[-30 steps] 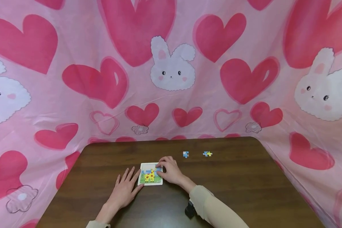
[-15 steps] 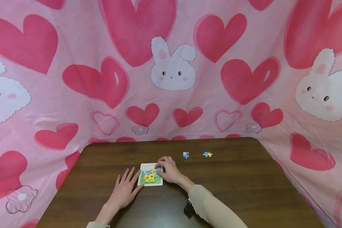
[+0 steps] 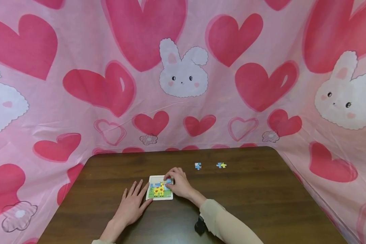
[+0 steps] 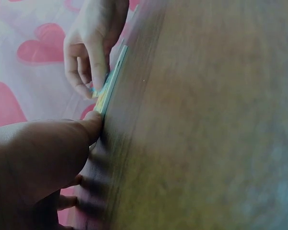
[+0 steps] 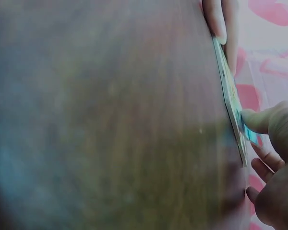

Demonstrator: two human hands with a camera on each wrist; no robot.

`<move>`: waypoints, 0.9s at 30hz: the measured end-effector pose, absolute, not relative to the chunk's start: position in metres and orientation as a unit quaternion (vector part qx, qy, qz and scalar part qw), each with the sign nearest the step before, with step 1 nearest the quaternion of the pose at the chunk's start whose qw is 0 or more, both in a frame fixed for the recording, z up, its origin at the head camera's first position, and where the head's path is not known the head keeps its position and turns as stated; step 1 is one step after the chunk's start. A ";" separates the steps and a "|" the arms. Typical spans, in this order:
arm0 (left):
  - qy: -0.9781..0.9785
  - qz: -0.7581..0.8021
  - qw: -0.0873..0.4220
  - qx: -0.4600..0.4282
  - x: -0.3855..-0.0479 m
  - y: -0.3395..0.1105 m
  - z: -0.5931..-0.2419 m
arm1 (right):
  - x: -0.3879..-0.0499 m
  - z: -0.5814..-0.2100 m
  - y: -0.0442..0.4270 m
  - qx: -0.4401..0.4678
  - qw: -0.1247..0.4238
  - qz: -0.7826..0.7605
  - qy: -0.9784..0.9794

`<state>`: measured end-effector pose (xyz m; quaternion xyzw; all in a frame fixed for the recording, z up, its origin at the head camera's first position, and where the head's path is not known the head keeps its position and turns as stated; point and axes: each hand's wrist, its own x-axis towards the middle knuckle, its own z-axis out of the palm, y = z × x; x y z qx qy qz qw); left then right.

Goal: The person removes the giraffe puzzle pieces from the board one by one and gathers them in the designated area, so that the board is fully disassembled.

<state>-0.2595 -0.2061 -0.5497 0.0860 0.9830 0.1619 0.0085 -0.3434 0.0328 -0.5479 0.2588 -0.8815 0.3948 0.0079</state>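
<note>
There is one puzzle (image 3: 159, 190), a giraffe in a white frame, at the lower centre of the head view, with two loose pieces at centre right above it: a blue piece (image 3: 198, 166) and, farther right, a blue-and-yellow piece (image 3: 221, 165). A third piece (image 5: 250, 134) is pinched, tilted, between thumb and finger of the right hand (image 3: 180, 184). The left hand (image 3: 131, 205) lies with fingers straight and spread, thumb and fingertip touching the puzzle's left side, gripping nothing. Compared with a second ago, the head view shows everything slightly farther left; both loose pieces lie as before. The right fingers hide the puzzle's upper right corner. A black device (image 3: 200, 225) sits under the right sleeve (image 3: 216, 215); the brown table (image 3: 247, 196) meets a pink backdrop (image 3: 177, 105) bearing hearts and three rabbits.
</note>
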 end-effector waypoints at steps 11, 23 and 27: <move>0.984 0.155 0.003 0.089 -0.259 -0.204 -0.545 | -0.338 -0.550 0.033 0.235 0.053 0.376 -0.895; 0.983 0.165 0.010 0.084 -0.259 -0.205 -0.549 | -0.340 -0.552 0.035 0.235 0.023 0.447 -0.863; 0.983 0.165 0.006 0.083 -0.259 -0.204 -0.548 | -0.342 -0.552 0.037 0.231 0.028 0.460 -0.857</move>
